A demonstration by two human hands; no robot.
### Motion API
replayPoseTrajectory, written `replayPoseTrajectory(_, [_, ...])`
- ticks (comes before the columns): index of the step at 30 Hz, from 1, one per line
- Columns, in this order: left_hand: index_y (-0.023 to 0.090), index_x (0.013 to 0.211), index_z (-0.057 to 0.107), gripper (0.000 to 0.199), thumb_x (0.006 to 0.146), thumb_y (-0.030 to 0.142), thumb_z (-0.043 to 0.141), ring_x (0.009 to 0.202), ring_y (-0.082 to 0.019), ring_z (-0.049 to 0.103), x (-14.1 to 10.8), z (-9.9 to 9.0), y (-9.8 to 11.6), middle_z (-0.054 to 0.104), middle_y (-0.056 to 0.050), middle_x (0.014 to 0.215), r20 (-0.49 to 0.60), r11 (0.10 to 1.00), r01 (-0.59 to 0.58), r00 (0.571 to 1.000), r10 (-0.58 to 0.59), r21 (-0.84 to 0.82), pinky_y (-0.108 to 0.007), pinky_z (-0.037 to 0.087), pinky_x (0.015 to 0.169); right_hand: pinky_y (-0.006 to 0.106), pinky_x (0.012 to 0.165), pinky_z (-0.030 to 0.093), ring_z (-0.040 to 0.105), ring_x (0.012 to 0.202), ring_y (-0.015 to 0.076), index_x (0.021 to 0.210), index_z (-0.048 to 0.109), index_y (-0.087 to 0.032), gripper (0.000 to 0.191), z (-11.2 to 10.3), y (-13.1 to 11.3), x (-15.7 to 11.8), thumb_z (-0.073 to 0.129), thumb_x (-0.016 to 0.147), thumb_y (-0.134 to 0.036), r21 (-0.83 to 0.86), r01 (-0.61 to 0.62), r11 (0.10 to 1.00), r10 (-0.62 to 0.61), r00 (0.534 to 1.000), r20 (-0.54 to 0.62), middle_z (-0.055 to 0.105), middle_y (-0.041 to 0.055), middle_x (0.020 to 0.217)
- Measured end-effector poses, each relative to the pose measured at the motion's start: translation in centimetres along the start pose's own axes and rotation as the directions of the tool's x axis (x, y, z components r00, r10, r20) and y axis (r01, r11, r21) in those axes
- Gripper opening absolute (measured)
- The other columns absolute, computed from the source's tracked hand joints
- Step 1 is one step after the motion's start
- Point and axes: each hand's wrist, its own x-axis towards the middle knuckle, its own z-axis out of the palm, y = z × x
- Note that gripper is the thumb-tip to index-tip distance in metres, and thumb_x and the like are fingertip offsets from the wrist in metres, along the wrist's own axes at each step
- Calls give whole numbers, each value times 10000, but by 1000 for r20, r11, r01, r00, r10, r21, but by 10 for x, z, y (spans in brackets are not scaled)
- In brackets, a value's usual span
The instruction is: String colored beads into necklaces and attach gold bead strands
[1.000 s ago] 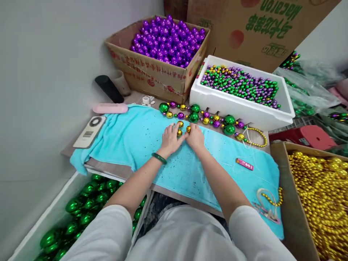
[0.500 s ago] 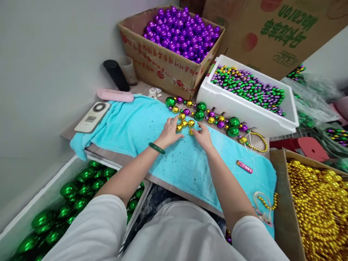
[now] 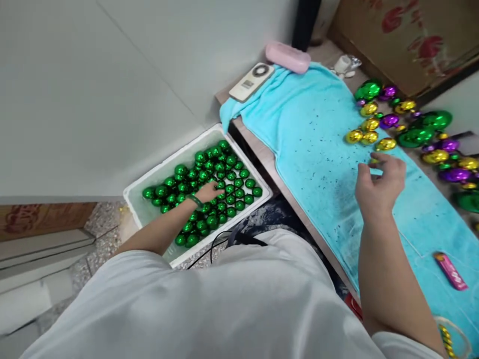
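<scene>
My left hand (image 3: pixel 208 192), with a green bangle (image 3: pixel 195 201) at its wrist, reaches into a white foam box (image 3: pixel 135 200) of shiny green balls (image 3: pixel 202 175). Its fingers are apart and touch the balls; the fingertips are partly hidden among them. Over the turquoise towel (image 3: pixel 318 159) hovers my right hand (image 3: pixel 382 187), thumb and curled fingers apart, holding nothing. Just beyond it lie several gold balls (image 3: pixel 385 144), one partly covered by the fingers. Behind them runs a bead strand with green balls (image 3: pixel 436 120), purple balls (image 3: pixel 455 175) and gold ones.
A white phone-like device (image 3: pixel 251 82) and a pink case (image 3: pixel 287 57) lie at the towel's far left end. On the right is a small pink-wrapped stick (image 3: pixel 451 271). A cardboard box (image 3: pixel 407 45) stands behind the strand. A grey wall (image 3: pixel 112 99) borders the left.
The view has swung left and down. My left hand has left the gold balls and moved into the green-ball box. My right hand stays over the towel near the gold balls.
</scene>
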Motion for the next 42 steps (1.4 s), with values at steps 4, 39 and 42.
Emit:
replayPoseTrajectory(4, [140,1309,503,749,683,458,763,1145,-265,587,-20,75,-30,559,-160,1308,143,1000,3,990,0,-16,-315,470,956,367,572,525,623,780,227,1071,608,-270,250,23,-32,6,566,825,-275,11,138,990,-139,988,74,579,104,1073])
replayPoseTrajectory(39, [272,1273,585,636,694,472,753,1086,-279,634,30,-67,144,661,-49,1215,109,538,-497,657,746,-681,-391,515,941,395,790,532,620,859,234,1048,627,-166,223,40,-13,-22,462,911,-228,-175,205,963,-174,969,176,664,114,946])
replayPoseTrajectory(42, [284,1261,577,597,711,439,750,1208,-279,556,40,-77,248,592,-37,1331,46,473,-782,499,865,-406,-405,464,1017,443,874,487,569,993,284,1086,626,-131,252,36,9,-26,469,913,-225,-330,190,924,-138,975,175,641,168,1055])
